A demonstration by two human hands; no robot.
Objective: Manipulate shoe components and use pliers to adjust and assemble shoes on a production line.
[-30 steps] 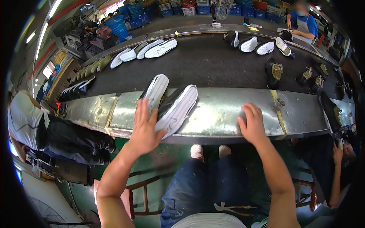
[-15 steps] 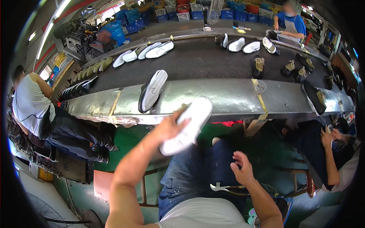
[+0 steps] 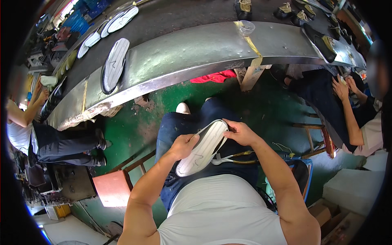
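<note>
Over my lap I hold a shoe point(image 3: 201, 153) with its white, line-marked underside up and a dark edge showing along its side. My left hand point(image 3: 183, 146) grips it from the left, thumb on top near the middle. The far end is in my right hand point(image 3: 241, 134), whose thumb presses on the rim; the fingers beneath are partly hidden. Across my thighs, just right of the shoe, lies a pair of pincers point(image 3: 232, 159) with a pale metal head. Another white-bottomed shoe point(image 3: 115, 65) rests sole up on the bench's metal border ahead to the left.
A dark belt point(image 3: 175, 20) behind the metal border point(image 3: 183, 47) carries several shoes. A clear plastic cup point(image 3: 246, 27) stands on the border. A person point(image 3: 24, 126) works at left, another point(image 3: 359, 118) sits at right. A pinkish stool point(image 3: 110, 188) stands at my left.
My left hand has brought the shoe in from near the bench edge to my lap. My right hand, open and apart before, now grips its far end. The view has tilted down.
</note>
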